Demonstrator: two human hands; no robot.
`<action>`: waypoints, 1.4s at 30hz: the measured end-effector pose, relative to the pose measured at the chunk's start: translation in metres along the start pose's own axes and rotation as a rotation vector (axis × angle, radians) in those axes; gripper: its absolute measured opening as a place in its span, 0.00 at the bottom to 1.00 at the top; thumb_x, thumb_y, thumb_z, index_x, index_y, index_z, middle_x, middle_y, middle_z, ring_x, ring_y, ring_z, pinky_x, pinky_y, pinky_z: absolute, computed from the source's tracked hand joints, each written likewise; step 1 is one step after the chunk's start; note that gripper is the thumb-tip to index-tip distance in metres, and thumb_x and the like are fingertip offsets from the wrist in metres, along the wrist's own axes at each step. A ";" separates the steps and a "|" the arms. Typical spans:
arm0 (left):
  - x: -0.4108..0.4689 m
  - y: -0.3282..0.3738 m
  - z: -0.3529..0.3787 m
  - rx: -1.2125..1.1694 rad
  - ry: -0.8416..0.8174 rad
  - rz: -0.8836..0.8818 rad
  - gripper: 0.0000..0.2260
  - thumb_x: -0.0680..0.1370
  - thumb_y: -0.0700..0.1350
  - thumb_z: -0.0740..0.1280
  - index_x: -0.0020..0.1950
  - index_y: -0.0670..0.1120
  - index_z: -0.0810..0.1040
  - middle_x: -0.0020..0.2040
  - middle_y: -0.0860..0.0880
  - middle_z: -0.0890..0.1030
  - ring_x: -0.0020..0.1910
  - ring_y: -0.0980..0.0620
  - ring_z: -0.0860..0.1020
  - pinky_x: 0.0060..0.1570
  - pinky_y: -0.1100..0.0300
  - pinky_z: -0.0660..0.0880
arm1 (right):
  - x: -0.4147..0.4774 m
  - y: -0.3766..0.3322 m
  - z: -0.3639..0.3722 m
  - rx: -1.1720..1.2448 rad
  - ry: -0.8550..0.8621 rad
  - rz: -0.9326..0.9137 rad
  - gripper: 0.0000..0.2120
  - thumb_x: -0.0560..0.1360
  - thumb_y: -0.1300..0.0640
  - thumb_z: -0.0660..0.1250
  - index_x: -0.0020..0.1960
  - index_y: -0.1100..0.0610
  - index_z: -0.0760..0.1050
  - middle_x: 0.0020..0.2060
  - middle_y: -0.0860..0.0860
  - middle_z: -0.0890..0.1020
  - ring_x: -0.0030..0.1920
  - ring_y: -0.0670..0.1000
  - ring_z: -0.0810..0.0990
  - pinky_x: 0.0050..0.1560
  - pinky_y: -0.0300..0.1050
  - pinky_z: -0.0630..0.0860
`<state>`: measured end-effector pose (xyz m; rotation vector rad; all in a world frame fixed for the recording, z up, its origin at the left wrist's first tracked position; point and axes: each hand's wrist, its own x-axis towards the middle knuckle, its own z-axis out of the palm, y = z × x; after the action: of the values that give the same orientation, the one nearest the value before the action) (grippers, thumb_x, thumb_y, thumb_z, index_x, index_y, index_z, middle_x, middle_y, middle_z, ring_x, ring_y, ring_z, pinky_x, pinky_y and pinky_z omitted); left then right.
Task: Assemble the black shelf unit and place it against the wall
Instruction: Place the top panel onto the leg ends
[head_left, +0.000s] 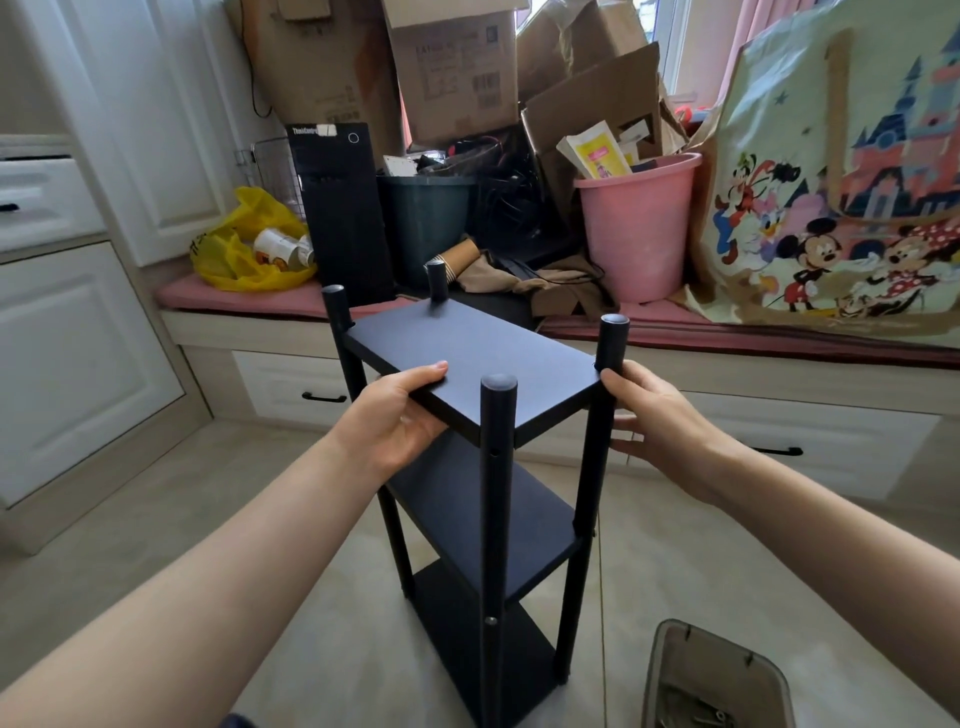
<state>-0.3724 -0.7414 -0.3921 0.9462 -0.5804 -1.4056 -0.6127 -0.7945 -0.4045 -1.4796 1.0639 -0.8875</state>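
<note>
Clutter all along the far side: a window bench loaded with cardboard boxes, a black computer tower, a yellow bag of cups, a dark bin, a pink bucket stuffed with papers and, far right, a big cartoon-print bag. White cabinets run down the left, and a small tray sits on the floor near right. That packed bench stands between the black shelf unit and the far wall.

The unit is centre scene, upright on the pale floor just short of the bench, with three boards stacked between four posts. Both arms reach forward to its top board. The left hand grips the near-left edge, thumb flat on top and fingers curled underneath. The right hand holds the right end, thumb up against the foot of the far-right post, fingers wrapping below and partly hidden behind the near-right post.
</note>
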 end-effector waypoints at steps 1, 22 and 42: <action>0.001 0.001 -0.002 0.007 0.001 0.002 0.09 0.82 0.37 0.61 0.61 0.36 0.76 0.55 0.39 0.85 0.52 0.43 0.84 0.49 0.49 0.83 | -0.001 0.001 0.000 -0.004 -0.004 -0.015 0.09 0.83 0.46 0.59 0.60 0.43 0.75 0.54 0.49 0.82 0.58 0.53 0.80 0.66 0.58 0.73; -0.014 0.010 -0.016 0.225 0.044 0.019 0.11 0.85 0.46 0.60 0.46 0.42 0.74 0.29 0.49 0.80 0.26 0.53 0.81 0.26 0.60 0.77 | -0.010 0.008 0.004 0.130 -0.260 -0.147 0.17 0.74 0.57 0.69 0.63 0.51 0.79 0.42 0.49 0.82 0.47 0.53 0.82 0.64 0.61 0.75; -0.019 0.008 -0.036 0.535 0.285 0.231 0.19 0.86 0.54 0.54 0.52 0.46 0.81 0.50 0.45 0.85 0.52 0.44 0.83 0.54 0.52 0.77 | 0.002 0.010 0.067 0.109 0.108 -0.291 0.11 0.78 0.57 0.70 0.55 0.42 0.76 0.40 0.48 0.84 0.41 0.41 0.83 0.51 0.39 0.77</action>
<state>-0.3407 -0.7160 -0.4014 1.4254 -0.8382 -0.8985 -0.5507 -0.7749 -0.4252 -1.5314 0.8746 -1.2230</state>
